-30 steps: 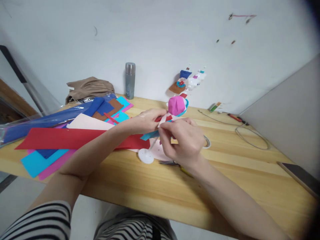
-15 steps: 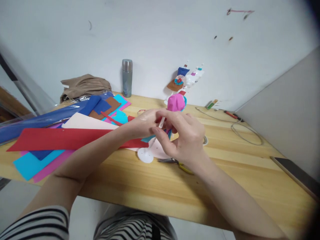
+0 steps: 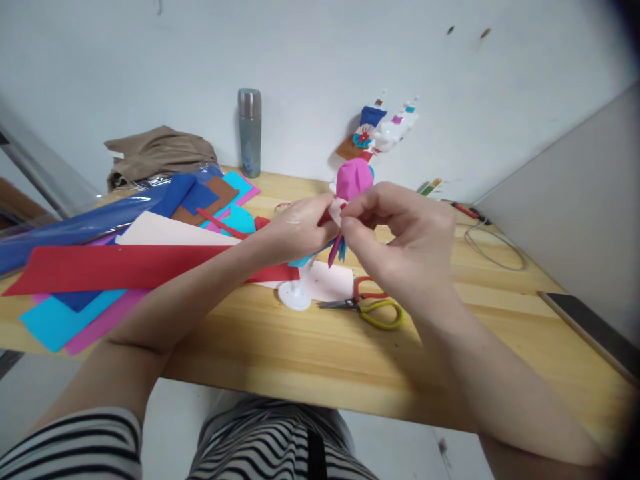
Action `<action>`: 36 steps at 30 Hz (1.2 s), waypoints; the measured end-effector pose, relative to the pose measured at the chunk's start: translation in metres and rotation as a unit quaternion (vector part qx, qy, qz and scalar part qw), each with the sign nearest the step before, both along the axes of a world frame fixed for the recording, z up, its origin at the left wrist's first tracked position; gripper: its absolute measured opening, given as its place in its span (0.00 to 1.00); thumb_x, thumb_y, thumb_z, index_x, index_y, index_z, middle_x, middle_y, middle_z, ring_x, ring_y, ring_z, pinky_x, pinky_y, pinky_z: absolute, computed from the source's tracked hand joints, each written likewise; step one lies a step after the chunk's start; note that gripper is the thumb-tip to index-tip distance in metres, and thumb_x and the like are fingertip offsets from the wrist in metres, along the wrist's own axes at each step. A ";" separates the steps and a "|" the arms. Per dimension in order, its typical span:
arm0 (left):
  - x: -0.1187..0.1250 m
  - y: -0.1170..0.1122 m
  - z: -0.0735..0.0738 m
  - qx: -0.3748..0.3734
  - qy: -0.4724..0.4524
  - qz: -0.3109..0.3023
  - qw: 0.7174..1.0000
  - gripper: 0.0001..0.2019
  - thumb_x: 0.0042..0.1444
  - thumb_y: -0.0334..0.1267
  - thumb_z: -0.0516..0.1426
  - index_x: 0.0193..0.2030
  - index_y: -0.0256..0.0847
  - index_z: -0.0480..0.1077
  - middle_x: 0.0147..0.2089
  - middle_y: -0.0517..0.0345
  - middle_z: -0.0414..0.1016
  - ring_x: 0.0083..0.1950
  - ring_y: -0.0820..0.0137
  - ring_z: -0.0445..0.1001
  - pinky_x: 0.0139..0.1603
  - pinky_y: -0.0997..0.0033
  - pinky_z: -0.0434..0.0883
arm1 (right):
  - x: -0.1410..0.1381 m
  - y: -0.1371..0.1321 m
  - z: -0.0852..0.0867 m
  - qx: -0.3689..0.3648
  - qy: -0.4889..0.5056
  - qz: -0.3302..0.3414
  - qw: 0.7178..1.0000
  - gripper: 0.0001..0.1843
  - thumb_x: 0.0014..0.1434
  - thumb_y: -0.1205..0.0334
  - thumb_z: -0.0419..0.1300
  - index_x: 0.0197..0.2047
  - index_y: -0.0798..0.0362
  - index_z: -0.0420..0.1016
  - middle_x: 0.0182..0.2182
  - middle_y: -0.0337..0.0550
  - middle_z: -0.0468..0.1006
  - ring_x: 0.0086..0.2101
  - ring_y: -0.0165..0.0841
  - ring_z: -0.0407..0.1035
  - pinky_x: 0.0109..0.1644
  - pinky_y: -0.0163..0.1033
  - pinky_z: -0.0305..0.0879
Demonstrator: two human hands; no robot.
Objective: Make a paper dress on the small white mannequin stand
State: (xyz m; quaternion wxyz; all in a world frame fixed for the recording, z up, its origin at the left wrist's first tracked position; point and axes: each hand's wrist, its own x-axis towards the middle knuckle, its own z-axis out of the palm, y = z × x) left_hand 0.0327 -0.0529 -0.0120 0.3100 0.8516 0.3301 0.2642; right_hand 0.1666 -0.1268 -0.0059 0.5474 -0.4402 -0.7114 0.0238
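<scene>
Near the middle stands a small craft figure with a round magenta paper piece (image 3: 354,178) on top, a white round foot (image 3: 295,295) below, and magenta and blue strips (image 3: 334,253) hanging between. My left hand (image 3: 300,230) is closed around its upper part, just under the magenta piece. A pale pink piece with a bit of red (image 3: 337,209) shows between my hands. My right hand (image 3: 407,233) pinches thumb and forefinger together right beside that piece; whatever is between the fingertips is hidden. Scissors with red and yellow handles (image 3: 383,315) lie below my right hand.
Layered coloured sheets, with a long red strip (image 3: 115,267) on top, cover the left side. A flask (image 3: 250,133) stands behind, beside brown cloth (image 3: 160,157). Another decorated piece (image 3: 373,133) is at the wall. A cable (image 3: 493,257) and a dark phone-like slab (image 3: 590,333) lie right.
My right hand has shifted right and its fingertips have closed into a pinch. The white strip between my hands no longer shows; a pale pink piece does. The scissors are more exposed. The view has tilted down.
</scene>
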 end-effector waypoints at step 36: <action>0.004 -0.003 0.002 0.024 0.062 0.024 0.997 0.06 0.61 0.36 0.51 0.34 0.41 0.65 0.32 0.60 0.72 0.37 0.67 0.71 0.38 0.68 0.62 | 0.028 -0.009 0.009 -0.122 0.169 0.063 0.976 0.08 0.48 0.70 0.65 0.25 0.45 0.78 0.19 0.33 0.73 0.19 0.28 0.62 0.23 0.37 0.60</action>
